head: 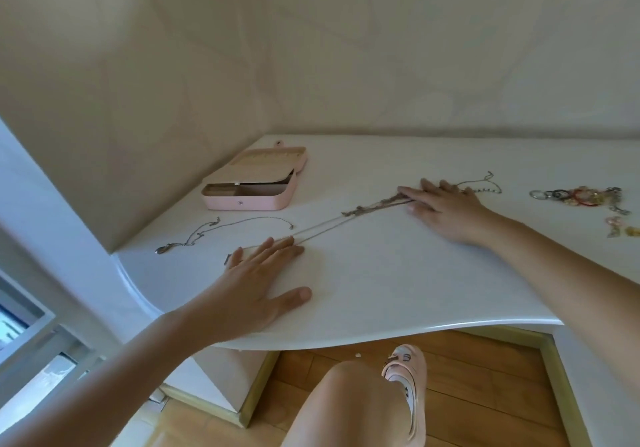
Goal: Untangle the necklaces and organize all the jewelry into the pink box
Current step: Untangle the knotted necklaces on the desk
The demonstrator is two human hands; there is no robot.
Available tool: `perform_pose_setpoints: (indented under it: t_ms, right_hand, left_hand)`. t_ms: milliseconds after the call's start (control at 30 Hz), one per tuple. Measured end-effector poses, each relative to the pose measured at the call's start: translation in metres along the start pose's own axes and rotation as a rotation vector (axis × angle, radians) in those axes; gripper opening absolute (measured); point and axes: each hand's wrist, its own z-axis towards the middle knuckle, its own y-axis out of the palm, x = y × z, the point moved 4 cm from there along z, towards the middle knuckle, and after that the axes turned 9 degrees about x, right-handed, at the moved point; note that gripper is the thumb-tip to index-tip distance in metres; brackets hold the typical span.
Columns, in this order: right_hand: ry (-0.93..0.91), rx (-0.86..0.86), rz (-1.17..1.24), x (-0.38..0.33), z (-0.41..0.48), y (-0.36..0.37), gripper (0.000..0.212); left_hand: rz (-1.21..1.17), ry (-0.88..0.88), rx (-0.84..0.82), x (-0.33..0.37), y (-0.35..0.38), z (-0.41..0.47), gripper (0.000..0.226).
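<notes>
A tangled bunch of thin chains (370,208) lies stretched across the white table (398,287). My right hand (446,209) lies flat with straight fingers, pressing the chains' right end down. My left hand (258,283) lies flat too, its fingertips on the chains' left end. The pink box (252,197) stands open at the back left, with its lid (266,166) tilted back. A separate silver necklace (207,233) lies loose in front of the box. Another thin chain (485,183) trails out beyond my right hand.
At the far right lies a heap of rings, bracelets and small pieces (581,197), with several small charms (620,226) near it. The wall closes the table at the back and left. Below the curved front edge are my knee and a pink shoe (408,387) on wooden floor.
</notes>
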Motion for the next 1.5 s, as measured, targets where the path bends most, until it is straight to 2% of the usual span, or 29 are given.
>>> perform_pose_setpoints:
  t_ms: [133, 233, 400, 533, 633, 700, 733, 767, 833, 900, 1033, 1167, 1300, 1367, 1500]
  right_hand:
    - [0.173, 0.027, -0.043, 0.018, 0.013, -0.002, 0.05]
    - [0.217, 0.035, -0.055, 0.033, 0.025, -0.002, 0.049]
    - [0.194, 0.08, -0.049, 0.046, 0.04, -0.004, 0.041]
    - [0.225, 0.11, -0.03, 0.057, 0.05, -0.002, 0.034]
    - [0.222, 0.293, 0.012, 0.051, 0.045, -0.013, 0.037]
    - [0.107, 0.505, 0.148, 0.025, 0.031, -0.03, 0.036]
    - [-0.001, 0.568, 0.27, 0.004, 0.019, -0.035, 0.033]
    - [-0.129, 0.561, 0.385, -0.021, 0.004, -0.038, 0.032]
    - [-0.371, 0.367, 0.477, -0.068, -0.028, -0.025, 0.035]
    - [-0.526, 0.171, 0.35, -0.096, -0.055, -0.004, 0.041]
    - [-0.639, 0.045, 0.3, -0.095, -0.075, 0.001, 0.048]
    - [-0.704, 0.031, 0.357, -0.077, -0.084, -0.005, 0.048]
    - [-0.631, 0.121, 0.356, -0.053, -0.089, -0.012, 0.039]
    - [-0.467, 0.195, 0.316, -0.035, -0.084, -0.018, 0.036]
    - [-0.027, 0.213, 0.016, -0.003, -0.063, -0.02, 0.036]
  left_hand:
    - [-0.06, -0.129, 0.12, -0.008, -0.004, -0.012, 0.099]
    - [-0.046, -0.144, 0.142, -0.019, -0.004, -0.024, 0.099]
    - [-0.12, -0.079, 0.143, -0.04, -0.014, -0.04, 0.058]
    - [-0.153, -0.141, 0.134, -0.059, -0.025, -0.04, 0.062]
    - [-0.212, -0.217, 0.129, -0.06, -0.031, -0.036, 0.069]
    - [-0.203, -0.246, 0.175, -0.051, -0.031, -0.034, 0.069]
    - [-0.181, -0.232, 0.218, -0.043, -0.03, -0.032, 0.065]
    - [-0.171, -0.188, 0.261, -0.031, -0.027, -0.03, 0.062]
    - [-0.21, -0.044, 0.283, -0.002, -0.017, -0.022, 0.068]
    - [-0.182, 0.051, 0.171, 0.023, -0.006, -0.007, 0.08]
    - [0.042, 0.034, -0.109, 0.045, 0.006, 0.019, 0.083]
    - [0.095, -0.011, -0.163, 0.036, 0.005, 0.022, 0.088]
    - [0.12, -0.045, -0.125, 0.024, 0.004, 0.017, 0.087]
    - [0.127, -0.04, -0.123, 0.019, 0.005, 0.015, 0.084]
    - [0.146, 0.036, -0.166, 0.018, 0.005, 0.012, 0.08]
